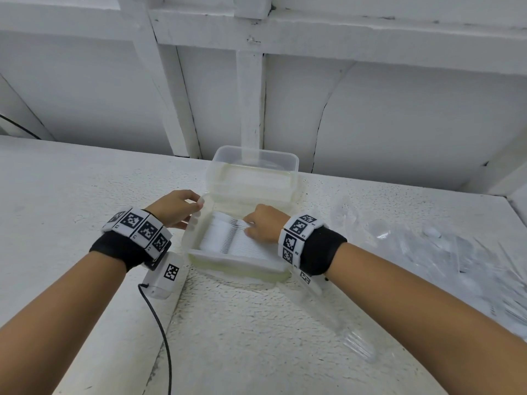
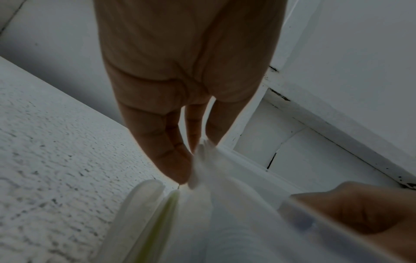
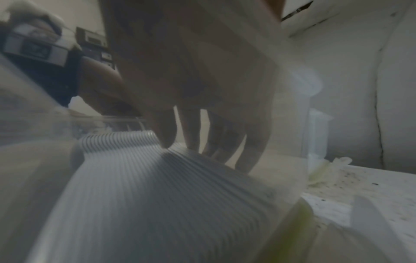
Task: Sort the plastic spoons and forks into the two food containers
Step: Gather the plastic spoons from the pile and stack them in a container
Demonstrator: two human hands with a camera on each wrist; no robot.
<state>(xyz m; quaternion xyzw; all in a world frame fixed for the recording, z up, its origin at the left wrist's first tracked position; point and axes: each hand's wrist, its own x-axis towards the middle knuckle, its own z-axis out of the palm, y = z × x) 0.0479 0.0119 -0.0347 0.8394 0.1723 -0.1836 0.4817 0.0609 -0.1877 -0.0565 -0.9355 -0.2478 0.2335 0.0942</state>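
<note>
A person's two hands work at a clear rectangular plastic food container (image 1: 199, 253) set on a white, rough-textured worktop (image 1: 251, 323). Inside it lies a tightly nested row of white plastic spoons (image 1: 228, 236). The left hand (image 1: 176, 208) pinches the container's left rim, probably to keep it from sliding. The right hand (image 1: 263, 223) rests curled fingertips (image 3: 167, 140) on the row, seemingly squaring it up. A second clear plastic container (image 1: 255, 163) stands just behind, touching the first. Loose clear plastic forks (image 1: 445, 252) lie scattered on the worktop to the right, unsorted.
</note>
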